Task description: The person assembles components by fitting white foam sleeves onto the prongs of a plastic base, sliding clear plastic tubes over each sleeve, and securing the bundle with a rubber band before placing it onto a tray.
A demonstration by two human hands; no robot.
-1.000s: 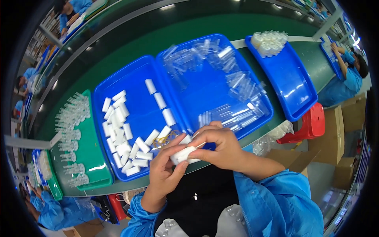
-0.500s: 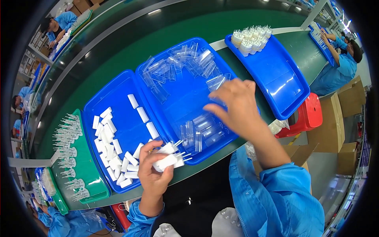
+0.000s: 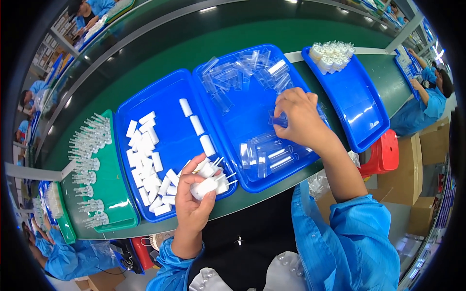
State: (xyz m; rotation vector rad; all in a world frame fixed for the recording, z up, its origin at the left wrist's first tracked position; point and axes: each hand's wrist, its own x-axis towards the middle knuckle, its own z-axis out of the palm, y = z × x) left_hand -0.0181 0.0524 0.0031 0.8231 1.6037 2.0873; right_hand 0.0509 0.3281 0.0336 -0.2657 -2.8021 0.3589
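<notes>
My left hand [image 3: 190,196] is closed around several white blocks with thin pins [image 3: 208,186] that stick out to the right, just over the near edge of the left blue tray [image 3: 172,92]. Over the middle blue tray [image 3: 233,128], my right hand [image 3: 303,116] has its thumb and fingers pinched on a clear plastic sleeve [image 3: 274,118]. More clear sleeves [image 3: 272,154] lie below that hand, and a loose pile of them [image 3: 218,80] fills the tray's far end. White blocks [image 3: 145,145] are heaped in the left tray, with a few in a row on its right side.
A green tray [image 3: 119,206] at the left carries upright clear parts with thin stems. At right, another blue tray [image 3: 357,109] has grouped whitish filled pieces [image 3: 332,56] at its far end. A red stool [image 3: 386,153] and cardboard boxes [image 3: 400,162] stand beyond. Other people work nearby.
My right hand has gone from open fingers to a pinch on a clear sleeve. The view has shifted, so the trays sit farther right. My left hand still holds the white blocks.
</notes>
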